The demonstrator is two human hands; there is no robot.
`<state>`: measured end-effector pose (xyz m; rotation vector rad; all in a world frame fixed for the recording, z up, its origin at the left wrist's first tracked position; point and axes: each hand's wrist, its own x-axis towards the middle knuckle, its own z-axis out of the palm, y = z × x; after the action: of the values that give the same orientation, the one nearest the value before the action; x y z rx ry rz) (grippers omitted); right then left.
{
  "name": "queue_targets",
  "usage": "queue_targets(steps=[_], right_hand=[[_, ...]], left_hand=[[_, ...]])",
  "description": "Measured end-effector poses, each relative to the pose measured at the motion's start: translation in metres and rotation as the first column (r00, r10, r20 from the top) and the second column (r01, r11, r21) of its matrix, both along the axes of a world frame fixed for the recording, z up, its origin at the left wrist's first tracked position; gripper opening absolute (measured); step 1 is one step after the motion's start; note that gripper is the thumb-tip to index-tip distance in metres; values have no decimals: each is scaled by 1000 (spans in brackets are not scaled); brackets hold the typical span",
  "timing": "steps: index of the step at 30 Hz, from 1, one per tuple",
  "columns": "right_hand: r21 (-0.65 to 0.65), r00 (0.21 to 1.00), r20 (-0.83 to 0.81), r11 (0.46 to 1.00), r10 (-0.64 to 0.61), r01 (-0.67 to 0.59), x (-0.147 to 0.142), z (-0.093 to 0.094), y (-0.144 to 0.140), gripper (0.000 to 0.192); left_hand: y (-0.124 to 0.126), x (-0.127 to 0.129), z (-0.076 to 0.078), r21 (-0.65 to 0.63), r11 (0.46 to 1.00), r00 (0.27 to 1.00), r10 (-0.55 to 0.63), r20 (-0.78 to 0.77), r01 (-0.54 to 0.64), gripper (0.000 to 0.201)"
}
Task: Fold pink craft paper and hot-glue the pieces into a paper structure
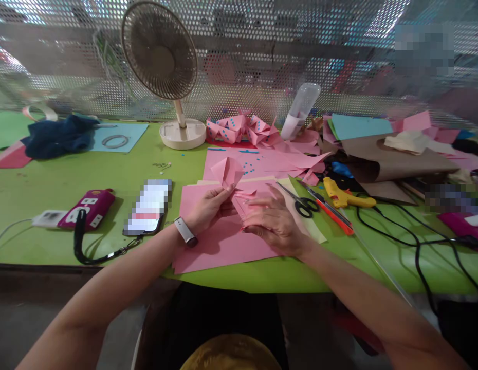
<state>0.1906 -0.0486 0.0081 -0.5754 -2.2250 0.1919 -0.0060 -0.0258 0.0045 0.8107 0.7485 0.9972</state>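
The left hand [208,208] pinches a folded pink paper piece [230,174] between thumb and fingers, its peaked flap standing up at about 12 o'clock from the hand. The right hand [273,223] lies mostly flat and loosely open, fingers pointing toward 10 o'clock and touching the small pink folds [244,198] just beside the held piece; it presses on them and clasps nothing. Both hands work over a stack of pink paper sheets [219,241] lying on the green desk [69,180], near its front edge.

The work in hand looks like paper folding, at the stage of creasing or tucking a flap. The next move probably calls for the left pinch to keep the piece steady while the right fingertips run along the fold line, pressing evenly so the thin paper does not slip or tear.

At 3 o'clock from the hands lie black-handled scissors [304,204], an orange cutter [331,211] and a yellow glue gun [345,195] with its black cable. At 9 o'clock lie a phone [148,208] and a magenta case with a lanyard [88,208]. At 12 o'clock sit finished pink folded shapes with blue dots [239,128], and a desk fan [165,61] stands at 11 o'clock.
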Motion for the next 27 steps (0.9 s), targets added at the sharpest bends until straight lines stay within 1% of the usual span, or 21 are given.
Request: queue_targets(steps=[2, 5, 9, 13, 15, 18, 21, 24, 27], right_hand=[[-29, 1000, 6, 1000, -5, 5, -1, -1, 1, 13], [-16, 996, -14, 996, -85, 85, -3, -4, 1, 15], [68, 983, -40, 981, -181, 183, -3, -7, 0, 7], [172, 977, -19, 962, -211, 211, -3, -8, -1, 4], [171, 979, -28, 965, -200, 201, -3, -8, 0, 3], [123, 983, -34, 975, -181, 184, -4, -9, 3, 7], [98, 981, -20, 976, -195, 196, -4, -10, 5, 9], [128, 970, -35, 961, -241, 244, -4, -11, 3, 7], [188, 945, -94, 926, -314, 326, -4, -11, -1, 4]], left_hand=[[0, 0, 0, 1, 1000, 1000, -9, -11, 9, 30], [-2, 3, -2, 33, 999, 1000, -10, -14, 10, 33], [-4, 6, -6, 33, 999, 999, 42, 21, -42, 34], [-4, 6, -7, 23, 1000, 998, 13, 54, -14, 31], [-4, 5, -7, 42, 999, 998, 16, 53, -18, 31], [-4, 4, -6, 86, 996, 998, 31, 59, -36, 29], [-5, 3, -4, 124, 992, 998, 30, 54, -36, 27], [-6, 3, -2, 144, 989, 999, 24, 43, -30, 27], [-8, 3, -1, 158, 987, 998, 15, 58, -24, 26]])
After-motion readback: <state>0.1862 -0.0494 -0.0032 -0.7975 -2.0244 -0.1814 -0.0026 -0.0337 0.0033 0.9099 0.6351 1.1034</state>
